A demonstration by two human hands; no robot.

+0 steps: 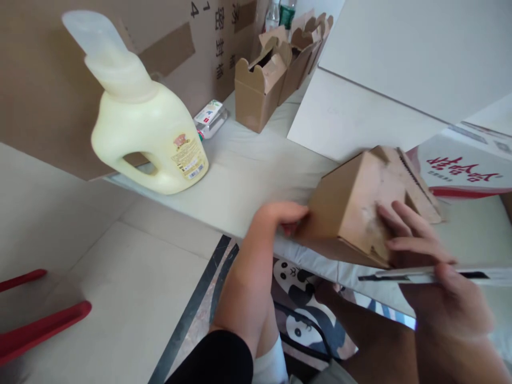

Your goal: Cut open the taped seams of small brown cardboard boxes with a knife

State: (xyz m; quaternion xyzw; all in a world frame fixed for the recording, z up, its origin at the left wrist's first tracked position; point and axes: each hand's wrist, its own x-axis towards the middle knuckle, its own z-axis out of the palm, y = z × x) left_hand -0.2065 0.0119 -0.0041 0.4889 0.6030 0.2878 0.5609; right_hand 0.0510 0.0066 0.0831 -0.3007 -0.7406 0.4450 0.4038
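A brown cardboard box (332, 205) is tilted over the front edge of the pale covered surface. At its left lower side, my left hand (286, 213) grips it, with the fingertips partly hidden behind the cardboard. My right hand (424, 240) has its fingers spread against the box's near face. Between thumb and palm, that same hand clasps a slim white utility knife (424, 275), its dark tip pointing left. Motion blurs both hands slightly.
A pale yellow detergent jug (160, 138) stands at the left beside a small clear bottle (212, 118) lying down. Small cardboard boxes (256, 98) line the back. A white panel (344, 117) stands behind my box. Red handles (48, 325) show lower left.
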